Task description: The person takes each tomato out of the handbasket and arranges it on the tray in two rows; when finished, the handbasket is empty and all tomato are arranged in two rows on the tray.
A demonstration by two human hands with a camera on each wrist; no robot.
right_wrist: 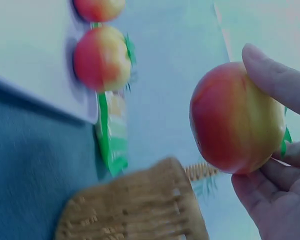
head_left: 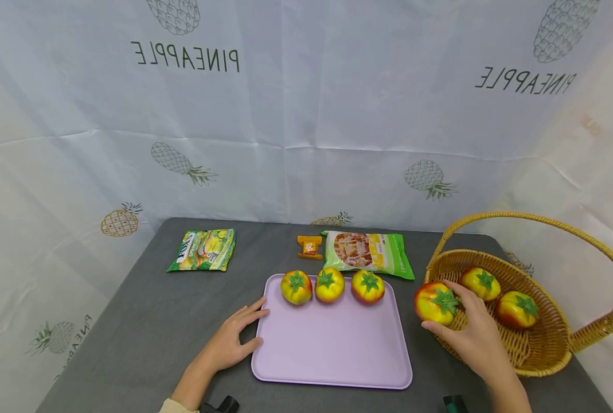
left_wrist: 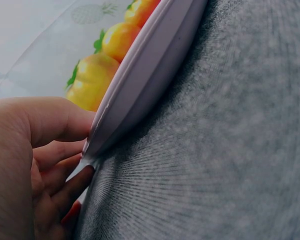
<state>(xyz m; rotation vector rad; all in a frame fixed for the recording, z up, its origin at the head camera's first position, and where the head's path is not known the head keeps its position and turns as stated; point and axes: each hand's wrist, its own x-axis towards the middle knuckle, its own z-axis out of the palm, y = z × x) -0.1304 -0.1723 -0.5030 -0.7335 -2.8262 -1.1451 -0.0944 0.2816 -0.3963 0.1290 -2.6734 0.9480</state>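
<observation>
My right hand (head_left: pixel 473 335) holds a red-and-yellow toy persimmon (right_wrist: pixel 237 117) with a green leafy top, pinched between thumb and fingers over the left rim of a wicker basket (head_left: pixel 549 367). Inside the basket lie two more persimmons, one at the back (head_left: pixel 479 282) and one to the right (head_left: pixel 516 310). Three others sit in a row along the far edge of a lilac tray (head_left: pixel 332 344): left (head_left: pixel 296 288), middle (head_left: pixel 329 285) and right (head_left: pixel 367 287). At the tray's left edge, my left hand (head_left: pixel 231 338) rests with fingers spread, thumb and fingertips right at the rim.
Behind the tray lie a green snack bag (head_left: pixel 368 252) and a small orange packet (head_left: pixel 309 246). A green-and-yellow packet (head_left: pixel 203 250) is at the back left. The basket's tall handle (head_left: pixel 533 217) arches up on the right. A pineapple-print cloth (head_left: pixel 306 115) hangs behind the grey table.
</observation>
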